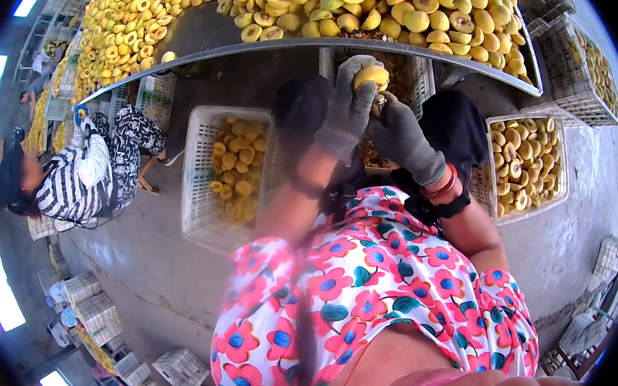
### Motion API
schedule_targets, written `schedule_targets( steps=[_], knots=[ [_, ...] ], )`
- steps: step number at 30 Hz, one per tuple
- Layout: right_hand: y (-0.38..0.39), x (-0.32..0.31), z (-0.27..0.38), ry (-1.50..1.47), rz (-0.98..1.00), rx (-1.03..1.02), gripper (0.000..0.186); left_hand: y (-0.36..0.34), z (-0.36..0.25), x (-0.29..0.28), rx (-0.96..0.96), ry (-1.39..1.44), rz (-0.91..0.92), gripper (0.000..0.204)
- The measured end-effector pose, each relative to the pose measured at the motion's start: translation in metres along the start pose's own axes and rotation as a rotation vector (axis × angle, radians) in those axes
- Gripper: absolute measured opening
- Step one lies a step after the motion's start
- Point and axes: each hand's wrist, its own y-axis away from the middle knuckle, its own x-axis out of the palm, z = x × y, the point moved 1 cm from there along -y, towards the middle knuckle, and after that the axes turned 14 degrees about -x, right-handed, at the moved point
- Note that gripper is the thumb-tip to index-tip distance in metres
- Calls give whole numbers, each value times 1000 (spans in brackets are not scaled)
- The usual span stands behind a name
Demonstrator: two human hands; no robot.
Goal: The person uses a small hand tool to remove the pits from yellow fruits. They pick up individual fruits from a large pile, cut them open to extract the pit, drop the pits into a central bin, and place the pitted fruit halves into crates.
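Observation:
My left hand (pixel 346 106), in a grey work glove, is closed around a yellow peach half (pixel 372 78), held up just in front of the table edge. Its cut side appears to face downward, with brown pit matter below it. My right hand (pixel 408 141), also gloved in grey, is closed right beneath the fruit, its fingers meeting the underside. Whatever those fingers grip is too small and hidden to name. Under both hands, between my knees, stands a pale plastic crate (pixel 423 75) with brown scraps inside.
A metal-edged table (pixel 196 55) ahead bears heaps of peach halves (pixel 447 8). Crates of peaches stand to my left (pixel 195 129) and right (pixel 494 171). At far left another person (pixel 82 167) sits by the table. Stacked crates (pixel 567 56) flank the right side.

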Motion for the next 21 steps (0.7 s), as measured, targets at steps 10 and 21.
schedule_targets(
  steps=[10,21],
  knots=[
    [-16,-39,20,-1277,137,1191,11,2,-7,-10,-77,204,213,42],
    [-9,-33,25,-1544,-17,1218,8,5,-8,-10,-321,494,307,40]
  ],
)
